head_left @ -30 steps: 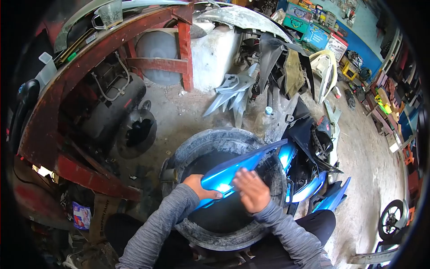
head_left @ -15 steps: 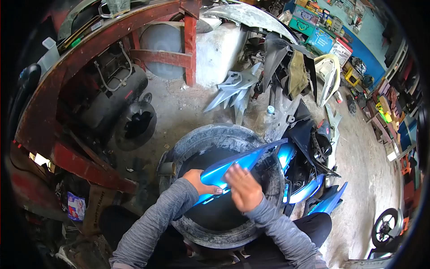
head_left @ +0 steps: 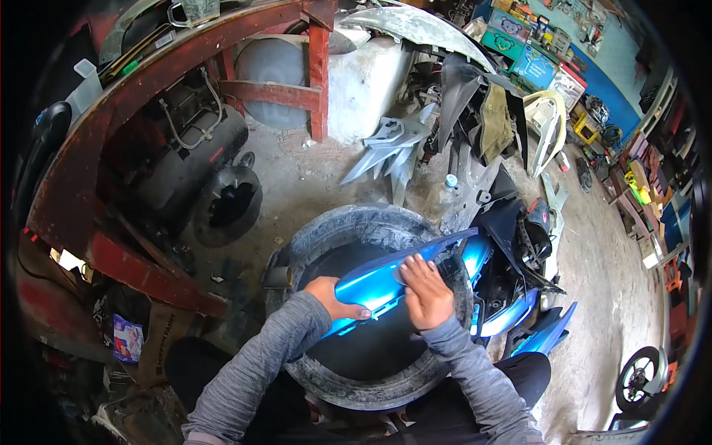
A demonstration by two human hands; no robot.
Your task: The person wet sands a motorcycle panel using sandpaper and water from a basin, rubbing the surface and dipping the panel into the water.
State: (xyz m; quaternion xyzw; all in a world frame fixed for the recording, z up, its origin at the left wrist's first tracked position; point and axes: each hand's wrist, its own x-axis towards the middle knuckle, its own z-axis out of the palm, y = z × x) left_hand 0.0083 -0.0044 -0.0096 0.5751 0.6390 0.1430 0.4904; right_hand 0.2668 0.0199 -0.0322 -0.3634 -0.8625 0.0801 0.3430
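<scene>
A glossy blue motorcycle fairing panel (head_left: 374, 285) slants over a large round black tub (head_left: 337, 222) of dark, cloudy water. My left hand (head_left: 331, 298) is closed around the panel's lower left end, thumb on its near edge. My right hand (head_left: 428, 293) lies on the panel's upper surface right of the middle, fingers stretched out and together. Under those fingers a thin greyish edge shows, which looks like a piece of sandpaper (head_left: 399, 275); most of it is hidden by the hand.
More blue panels (head_left: 508, 315) and black motorcycle parts (head_left: 504, 222) lie close on the right. A plastic bottle (head_left: 445, 191) and grey fairing pieces (head_left: 393, 144) stand beyond the tub. A red wooden bench (head_left: 104, 156) and a dark tank (head_left: 196, 156) are at left, a wheel (head_left: 636, 380) at far right.
My right hand has slid along the panel to the right and slightly up, away from my left hand. My left hand and the panel stay almost in place.
</scene>
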